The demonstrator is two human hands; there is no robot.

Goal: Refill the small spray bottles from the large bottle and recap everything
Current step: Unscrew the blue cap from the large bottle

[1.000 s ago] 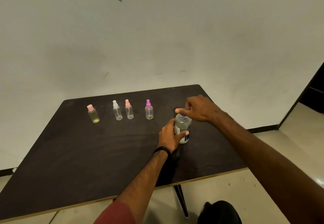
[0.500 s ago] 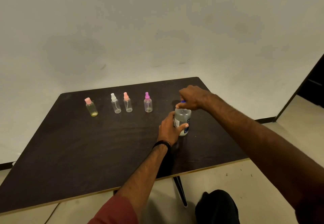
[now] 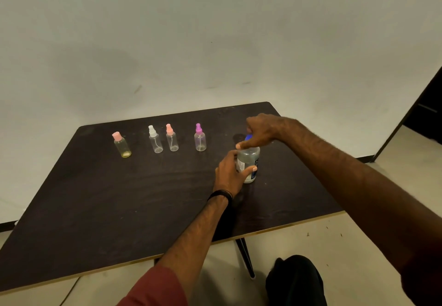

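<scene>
The large clear bottle (image 3: 250, 159) stands upright on the dark table (image 3: 119, 198), right of centre. My left hand (image 3: 229, 174) grips its body from the near side. My right hand (image 3: 260, 129) comes from above and pinches its blue cap (image 3: 248, 137), which sits on the neck. Further back stand small bottles in a row: one with a pink cap and yellowish liquid (image 3: 122, 145), a white-topped spray bottle (image 3: 155, 139), an orange-topped one (image 3: 172, 138) and a purple-topped one (image 3: 200, 138). All of them carry their tops.
The table's near edge (image 3: 263, 232) runs diagonally, with a dark leg (image 3: 245, 255) under it. A pale wall stands close behind the table. A dark doorway (image 3: 425, 111) opens at the far right. My dark-clothed knee (image 3: 296, 279) shows below.
The camera has tilted, so everything sits a little higher in the frame. My right hand has turned slightly on the blue cap. My left hand keeps the same hold on the large bottle.
</scene>
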